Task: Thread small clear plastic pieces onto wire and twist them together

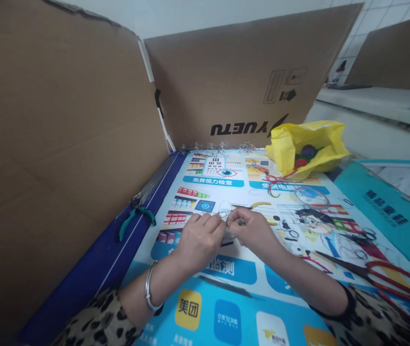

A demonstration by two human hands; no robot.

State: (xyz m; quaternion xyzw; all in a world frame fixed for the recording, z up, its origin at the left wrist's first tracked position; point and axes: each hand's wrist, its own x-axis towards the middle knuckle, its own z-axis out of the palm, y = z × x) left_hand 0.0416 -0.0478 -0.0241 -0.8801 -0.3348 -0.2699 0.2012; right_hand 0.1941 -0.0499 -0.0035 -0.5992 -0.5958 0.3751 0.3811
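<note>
Both hands meet near the middle of the printed sheet. My left hand (202,238), with a metal bangle at its wrist, has its fingers closed on a thin wire piece (224,207). Right beside it, my right hand (250,229) is pinched on the same wire piece, with a small green bit at its fingertips. The wire's lower part is hidden behind the fingers. Just beyond the hands lie yellow-handled pliers (260,204).
Teal-handled pliers (137,222) lie at the left. Red-handled scissors (378,274) are at the right. A yellow bag (286,149) holds coloured yarn at the back. Cardboard walls (226,86) stand behind and left; a teal box (385,206) is at the right.
</note>
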